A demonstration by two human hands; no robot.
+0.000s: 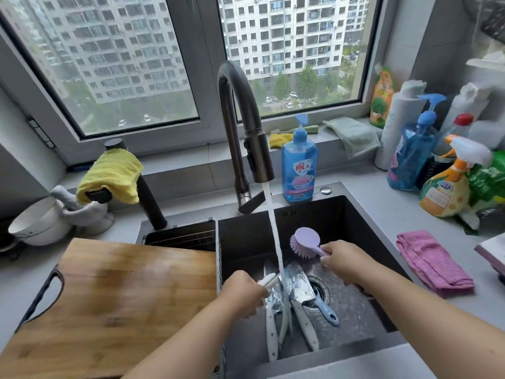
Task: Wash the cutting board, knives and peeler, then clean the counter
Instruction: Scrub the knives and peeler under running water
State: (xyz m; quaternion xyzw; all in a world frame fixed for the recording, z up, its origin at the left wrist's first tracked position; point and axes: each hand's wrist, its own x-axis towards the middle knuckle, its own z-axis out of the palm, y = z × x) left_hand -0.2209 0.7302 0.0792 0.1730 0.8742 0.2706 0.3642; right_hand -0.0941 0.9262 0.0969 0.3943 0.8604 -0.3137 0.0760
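My left hand [241,292] grips a white-handled knife [266,280] under the running water [276,233]; my right hand [343,259] clamps the purple brush [304,242]. Remaining knives [297,296] and blue peeler [326,313] lie in the sink [355,220] between my hands; cutting board [109,305] rests left of my left hand.

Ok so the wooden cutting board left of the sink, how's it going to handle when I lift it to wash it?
The cutting board looks thick and solid, so probably stiff and fairly heavy. Its surface shines as if wet, so it may be slippery. The dark handle at its left end should give a firmer hold.
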